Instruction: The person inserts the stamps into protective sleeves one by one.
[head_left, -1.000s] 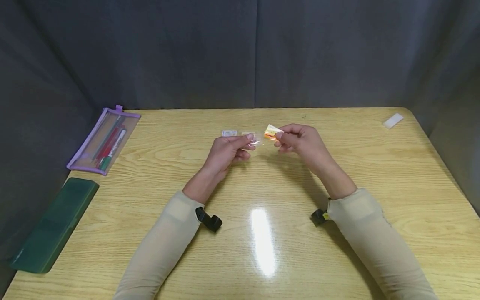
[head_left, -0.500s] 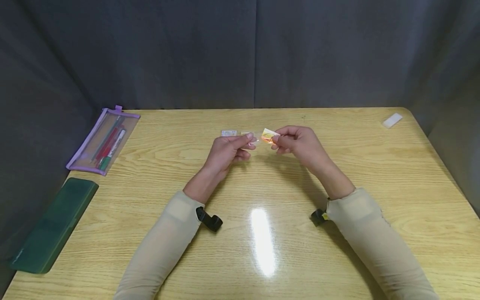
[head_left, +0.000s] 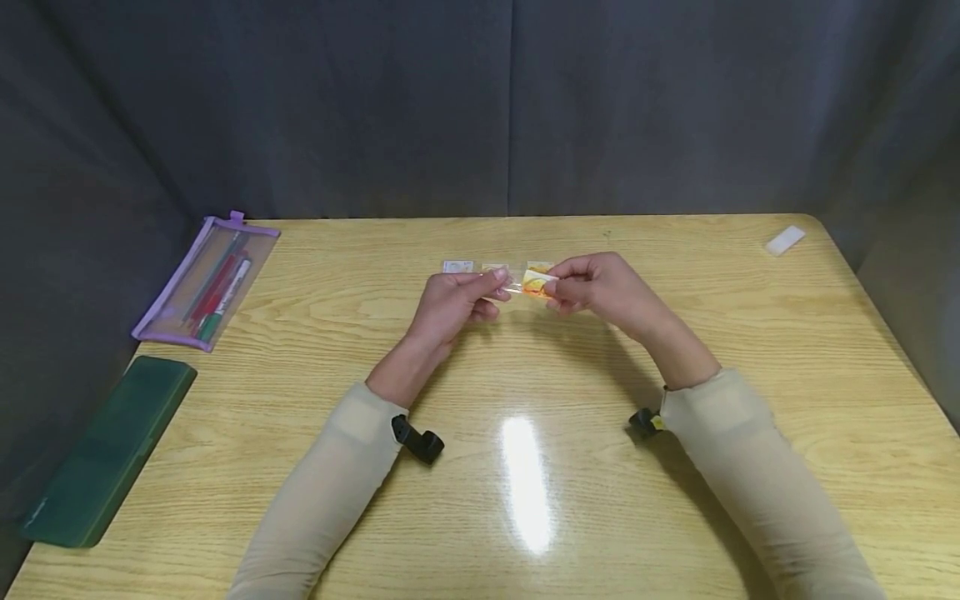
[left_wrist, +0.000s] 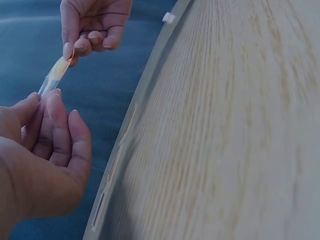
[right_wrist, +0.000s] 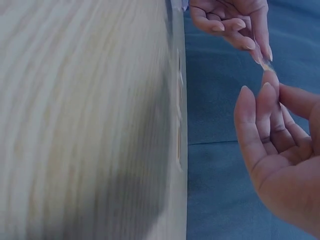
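Observation:
My left hand (head_left: 450, 304) pinches a small clear plastic piece (head_left: 514, 280), perhaps a sleeve, between thumb and fingers above the table's far part. My right hand (head_left: 609, 292) pinches a small yellow-and-orange card (head_left: 537, 284) by its right side. In the left wrist view the card (left_wrist: 62, 66) and the clear plastic (left_wrist: 46, 86) meet end to end or overlap; I cannot tell whether the card is inside. Behind the hands, a pale card (head_left: 457, 266), a partly covered card (head_left: 495, 267) and a yellowish card (head_left: 540, 265) lie in a row.
At the left lies a purple-edged mesh zip pouch (head_left: 243, 292) with pens in it, and nearer, a dark green case (head_left: 112, 450). A small white block (head_left: 785, 241) lies at the far right corner. Dark curtains (head_left: 360, 108) stand behind the wooden table (head_left: 600, 517).
The right hand has brought its card slightly left and down, closing the gap to the clear plastic. A yellowish card on the table now shows behind it. The left hand stays nearly still.

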